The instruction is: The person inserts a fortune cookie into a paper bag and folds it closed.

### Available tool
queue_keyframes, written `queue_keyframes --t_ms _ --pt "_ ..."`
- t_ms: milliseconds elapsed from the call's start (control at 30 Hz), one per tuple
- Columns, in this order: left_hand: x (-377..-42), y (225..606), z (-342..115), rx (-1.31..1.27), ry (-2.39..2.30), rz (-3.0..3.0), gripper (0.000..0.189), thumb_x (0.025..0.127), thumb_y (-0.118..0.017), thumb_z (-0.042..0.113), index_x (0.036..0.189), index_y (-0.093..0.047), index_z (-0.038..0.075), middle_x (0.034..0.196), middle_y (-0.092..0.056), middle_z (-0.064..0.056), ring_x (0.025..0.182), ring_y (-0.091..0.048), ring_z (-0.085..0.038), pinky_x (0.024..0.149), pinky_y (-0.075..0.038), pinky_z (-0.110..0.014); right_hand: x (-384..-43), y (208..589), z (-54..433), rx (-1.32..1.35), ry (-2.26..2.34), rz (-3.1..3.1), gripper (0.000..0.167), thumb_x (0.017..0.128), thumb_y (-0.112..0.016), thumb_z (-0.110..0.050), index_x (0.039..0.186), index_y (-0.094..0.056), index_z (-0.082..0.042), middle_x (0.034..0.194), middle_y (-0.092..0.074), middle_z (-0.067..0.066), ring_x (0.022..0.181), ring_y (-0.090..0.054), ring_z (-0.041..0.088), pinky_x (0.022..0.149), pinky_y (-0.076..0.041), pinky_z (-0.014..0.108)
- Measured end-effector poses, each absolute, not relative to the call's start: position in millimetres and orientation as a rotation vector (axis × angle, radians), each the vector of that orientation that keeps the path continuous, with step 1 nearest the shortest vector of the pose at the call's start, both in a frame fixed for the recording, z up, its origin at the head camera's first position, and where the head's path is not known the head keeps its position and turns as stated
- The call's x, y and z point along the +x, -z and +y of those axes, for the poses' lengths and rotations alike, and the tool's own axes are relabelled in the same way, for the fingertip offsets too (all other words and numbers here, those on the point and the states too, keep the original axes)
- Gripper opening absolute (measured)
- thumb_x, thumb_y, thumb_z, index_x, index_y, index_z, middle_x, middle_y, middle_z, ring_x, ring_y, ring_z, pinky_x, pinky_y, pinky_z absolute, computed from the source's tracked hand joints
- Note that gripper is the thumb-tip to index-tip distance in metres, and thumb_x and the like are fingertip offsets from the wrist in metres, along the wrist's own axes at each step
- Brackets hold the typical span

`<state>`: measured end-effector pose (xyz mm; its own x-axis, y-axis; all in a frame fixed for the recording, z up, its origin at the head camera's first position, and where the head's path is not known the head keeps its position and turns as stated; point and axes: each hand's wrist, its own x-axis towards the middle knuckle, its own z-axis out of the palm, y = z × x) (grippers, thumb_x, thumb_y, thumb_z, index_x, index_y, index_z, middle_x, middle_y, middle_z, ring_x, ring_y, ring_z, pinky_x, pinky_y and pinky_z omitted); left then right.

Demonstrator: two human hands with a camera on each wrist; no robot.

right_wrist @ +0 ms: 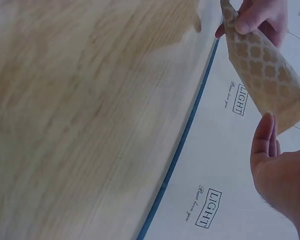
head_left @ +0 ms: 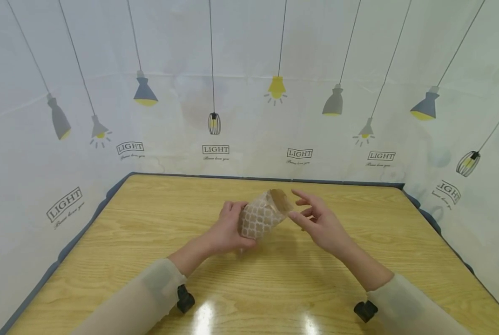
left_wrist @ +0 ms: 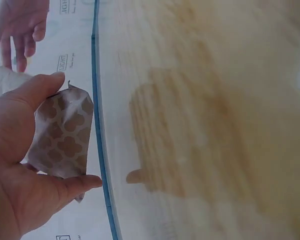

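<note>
A brown paper bag [head_left: 259, 217] with a white lattice pattern tilts above the table, its open mouth toward the upper right. My left hand [head_left: 231, 230] grips its lower end, thumb on the near side and fingers round the far side. In the left wrist view the patterned bag [left_wrist: 65, 132] sits between thumb and fingers. My right hand [head_left: 322, 225] is beside the bag's mouth, fingers loosely bent and apart, holding nothing. From the right wrist view, the right thumb [right_wrist: 263, 132] is close to the bag's rim; whether it touches I cannot tell. The bag's inside is mostly hidden.
A wood-grain table [head_left: 170, 204] lies under both hands. White sheeting printed with lamps [head_left: 277, 87] and the word LIGHT stands round its back and sides, with a dark blue strip [head_left: 241, 177] along the table edge. Black wrist mounts [head_left: 185, 298] show at both sleeves.
</note>
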<state>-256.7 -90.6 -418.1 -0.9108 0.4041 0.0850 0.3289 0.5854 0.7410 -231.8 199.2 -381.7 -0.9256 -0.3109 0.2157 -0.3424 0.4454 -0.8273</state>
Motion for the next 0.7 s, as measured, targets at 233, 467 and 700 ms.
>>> queue_keyframes --t_ms 233,467,700 --pt "-257 422 -79 0.567 -1.299 2.778 0.109 0.078 -0.101 0.030 0.158 -0.034 0.000 0.147 -0.044 -0.021 0.130 -0.049 -0.034 0.119 -0.050 -0.056 -233 388 190 0.480 -1.829 -2.653 0.083 0.107 -0.074 -0.031 0.171 -0.027 -0.008 0.158 -0.049 0.025 0.122 -0.071 0.026 0.100 -0.064 0.043" --pt "-252 422 -63 0.521 -1.433 2.680 0.112 0.079 -0.101 0.035 0.158 -0.029 0.002 0.150 -0.046 -0.021 0.135 -0.051 -0.034 0.119 -0.049 -0.055 -234 386 176 0.396 -1.876 -2.633 0.097 0.103 -0.079 -0.036 0.173 -0.016 -0.012 0.156 -0.054 0.019 0.131 -0.069 0.031 0.106 -0.062 0.041" --pt "-250 419 -66 0.621 -1.517 2.578 0.083 0.098 -0.084 0.041 0.155 -0.036 0.005 0.155 -0.049 -0.020 0.147 -0.052 -0.035 0.127 -0.042 -0.057 -236 383 183 0.506 -1.703 -2.594 0.066 0.109 -0.071 -0.018 0.164 -0.037 -0.008 0.152 -0.062 0.022 0.127 -0.067 0.040 0.102 -0.061 0.048"
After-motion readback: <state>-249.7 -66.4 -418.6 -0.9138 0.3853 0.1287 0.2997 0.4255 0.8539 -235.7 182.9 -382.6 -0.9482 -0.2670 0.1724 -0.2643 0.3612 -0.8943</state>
